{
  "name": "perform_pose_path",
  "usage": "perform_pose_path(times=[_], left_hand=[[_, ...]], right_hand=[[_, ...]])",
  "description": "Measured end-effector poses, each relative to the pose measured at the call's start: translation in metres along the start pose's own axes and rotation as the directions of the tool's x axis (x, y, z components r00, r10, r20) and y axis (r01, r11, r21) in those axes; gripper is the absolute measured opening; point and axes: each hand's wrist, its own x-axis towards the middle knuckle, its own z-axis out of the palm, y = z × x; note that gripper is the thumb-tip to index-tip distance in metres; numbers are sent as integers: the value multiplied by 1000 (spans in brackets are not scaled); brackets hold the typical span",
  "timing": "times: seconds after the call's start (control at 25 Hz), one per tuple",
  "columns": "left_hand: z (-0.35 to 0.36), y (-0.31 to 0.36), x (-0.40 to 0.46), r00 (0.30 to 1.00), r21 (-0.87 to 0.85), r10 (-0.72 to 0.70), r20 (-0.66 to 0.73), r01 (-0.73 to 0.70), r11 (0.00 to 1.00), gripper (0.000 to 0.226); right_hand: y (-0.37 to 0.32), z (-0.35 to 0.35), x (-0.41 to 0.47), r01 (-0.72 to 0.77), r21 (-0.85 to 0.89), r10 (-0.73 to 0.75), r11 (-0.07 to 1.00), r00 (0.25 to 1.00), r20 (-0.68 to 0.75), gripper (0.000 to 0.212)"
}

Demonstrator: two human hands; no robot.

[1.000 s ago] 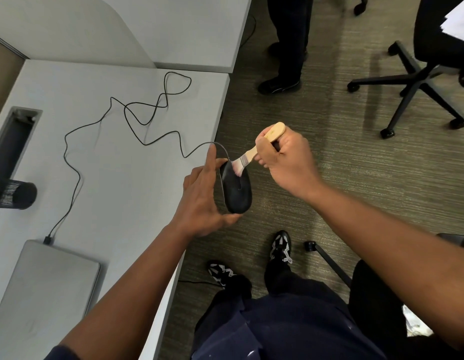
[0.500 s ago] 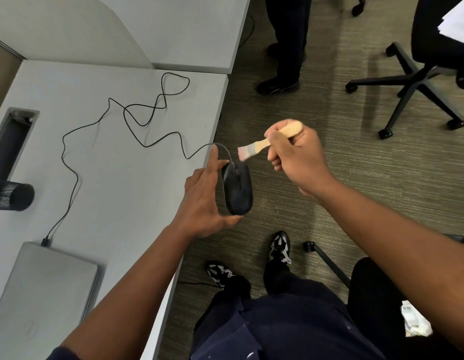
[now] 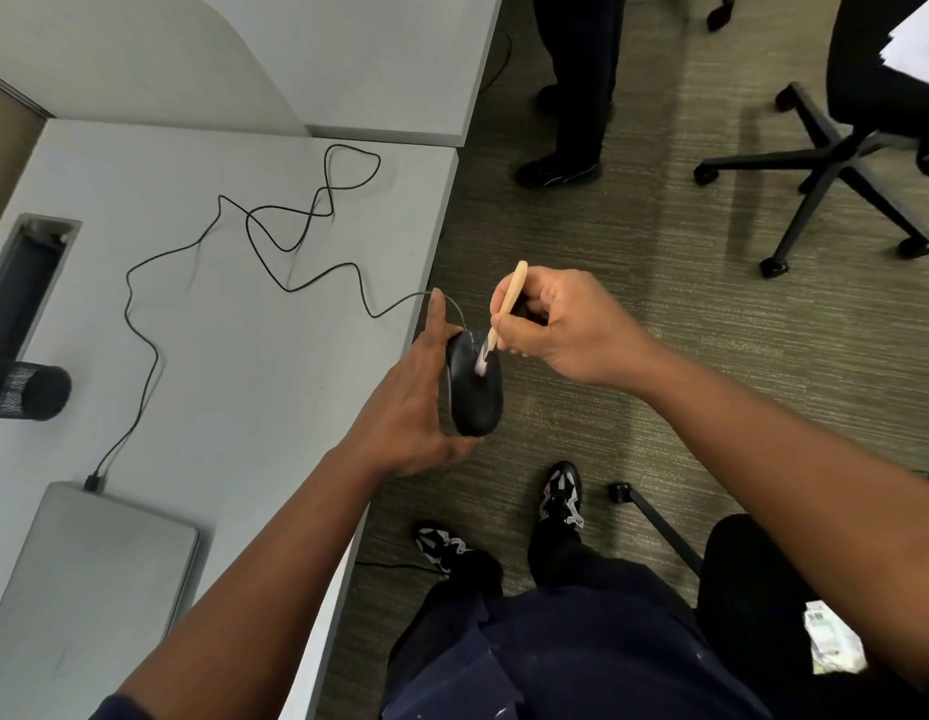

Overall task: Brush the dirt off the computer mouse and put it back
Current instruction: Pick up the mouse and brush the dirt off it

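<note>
My left hand (image 3: 408, 407) grips a black wired computer mouse (image 3: 475, 394) just past the right edge of the grey desk (image 3: 234, 356), above the carpet. Its thin black cable (image 3: 244, 236) loops back across the desk to a closed grey laptop (image 3: 88, 579). My right hand (image 3: 561, 324) holds a small wooden-handled brush (image 3: 506, 304) nearly upright, handle up. The pale bristles touch the top of the mouse near its wheel.
A black cylindrical object (image 3: 28, 392) stands at the desk's left, beside a cable slot (image 3: 23, 272). Another person's legs and shoes (image 3: 561, 166) stand on the carpet behind. An office chair base (image 3: 836, 163) is at the upper right. My own shoes (image 3: 561, 493) are below.
The brush, lifted off the mouse half a second ago, has come back down onto its top and turned more upright. My left hand keeps the mouse in the same spot.
</note>
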Motion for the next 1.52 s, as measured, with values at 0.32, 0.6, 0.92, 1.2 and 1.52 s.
perform_pose_path(times=[0.32, 0.6, 0.92, 1.2, 1.52], left_hand=[[-5, 0, -1, 999, -58, 22, 34, -20, 998, 164], [1, -5, -3, 999, -154, 6, 41, 1, 988, 163], [5, -6, -7, 999, -227, -1, 44, 11, 974, 161], [7, -7, -9, 999, -243, 3, 38, 6, 970, 162], [11, -7, -11, 999, -233, -7, 38, 16, 972, 163]], right_hand=[[11, 3, 8, 65, 74, -58, 995, 994, -94, 7], [26, 5, 10, 81, 33, -75, 996, 985, -155, 4], [35, 17, -4, 221, -147, -250, 964, 942, -222, 7], [45, 32, -14, 340, -389, -448, 856, 863, -233, 21], [57, 42, -16, 405, -534, -577, 742, 791, -202, 25]])
